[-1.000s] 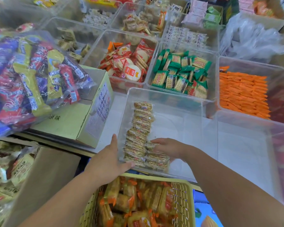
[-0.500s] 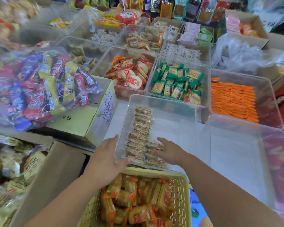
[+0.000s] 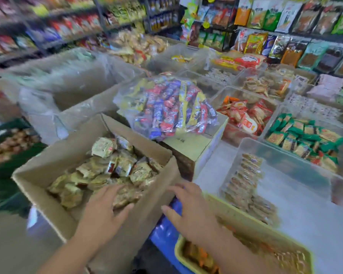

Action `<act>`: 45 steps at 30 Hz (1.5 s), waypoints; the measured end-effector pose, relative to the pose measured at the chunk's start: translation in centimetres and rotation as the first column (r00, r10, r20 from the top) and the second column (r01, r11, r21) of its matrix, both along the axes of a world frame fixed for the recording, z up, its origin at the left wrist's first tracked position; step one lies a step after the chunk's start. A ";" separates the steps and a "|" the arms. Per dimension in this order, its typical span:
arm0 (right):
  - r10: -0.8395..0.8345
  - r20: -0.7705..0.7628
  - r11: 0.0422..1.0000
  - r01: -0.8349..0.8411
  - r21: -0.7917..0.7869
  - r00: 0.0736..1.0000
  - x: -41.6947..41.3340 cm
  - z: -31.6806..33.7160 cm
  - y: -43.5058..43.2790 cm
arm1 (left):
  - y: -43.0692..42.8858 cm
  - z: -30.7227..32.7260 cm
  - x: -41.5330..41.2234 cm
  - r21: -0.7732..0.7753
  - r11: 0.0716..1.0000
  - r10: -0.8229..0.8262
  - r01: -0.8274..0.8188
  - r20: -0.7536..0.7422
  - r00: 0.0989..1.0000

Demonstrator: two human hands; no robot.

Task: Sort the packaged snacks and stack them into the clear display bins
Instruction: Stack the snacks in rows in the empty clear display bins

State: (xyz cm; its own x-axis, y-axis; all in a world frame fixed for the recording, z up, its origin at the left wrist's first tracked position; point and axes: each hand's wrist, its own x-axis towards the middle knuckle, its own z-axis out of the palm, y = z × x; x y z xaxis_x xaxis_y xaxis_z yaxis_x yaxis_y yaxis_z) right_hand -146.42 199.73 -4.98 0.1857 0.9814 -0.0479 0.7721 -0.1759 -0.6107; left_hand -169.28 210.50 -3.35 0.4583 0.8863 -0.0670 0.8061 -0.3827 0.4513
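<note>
A cardboard box (image 3: 38,176) at the lower left holds several loose beige-wrapped snack packs (image 3: 115,165). My left hand (image 3: 105,210) reaches into it, fingers spread over the packs at its near edge. My right hand (image 3: 190,210) hovers with fingers straight just right of the box's near corner, holding nothing. To the right stands a clear display bin (image 3: 289,161) with a row of tan snack packs (image 3: 246,180) stacked along its left side. The frame is blurred by motion.
A yellow basket (image 3: 236,216) of orange-wrapped snacks sits below my right arm. A big clear bag of red, blue and yellow packs (image 3: 166,107) lies on a closed carton (image 3: 194,147). Filled clear bins hold red packs (image 3: 246,115) and green packs (image 3: 305,139). Shelves line the back.
The view has swung left. Both hands left the clear bin: my left hand now reaches into the cardboard box and my right hand hangs beside it.
</note>
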 end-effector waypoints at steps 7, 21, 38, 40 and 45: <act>0.210 0.215 0.976 -0.190 -0.111 0.954 -9.4 -0.6 7.1 | 11.4 -3.2 -8.5 -0.140 0.990 -0.018 -0.015 -0.232 0.973; -0.058 0.419 0.952 0.177 -0.251 0.906 -13.9 -2.0 9.3 | 21.5 -11.3 -4.9 -0.326 0.827 -0.562 0.458 -0.490 0.667; 0.015 0.492 0.903 0.199 -0.380 0.871 -14.3 -0.9 9.7 | 23.9 -9.6 -5.7 -0.345 0.726 -0.685 0.595 -0.432 0.586; 0.046 0.504 0.887 0.196 -0.417 0.863 -14.7 -0.5 10.8 | 24.6 -7.8 -6.6 -0.328 0.741 -0.671 0.585 -0.358 0.649; 0.047 0.278 0.860 0.103 -0.500 0.959 -17.3 -1.3 15.2 | 25.7 -3.6 -11.4 -0.352 0.846 -0.444 0.401 -0.049 0.894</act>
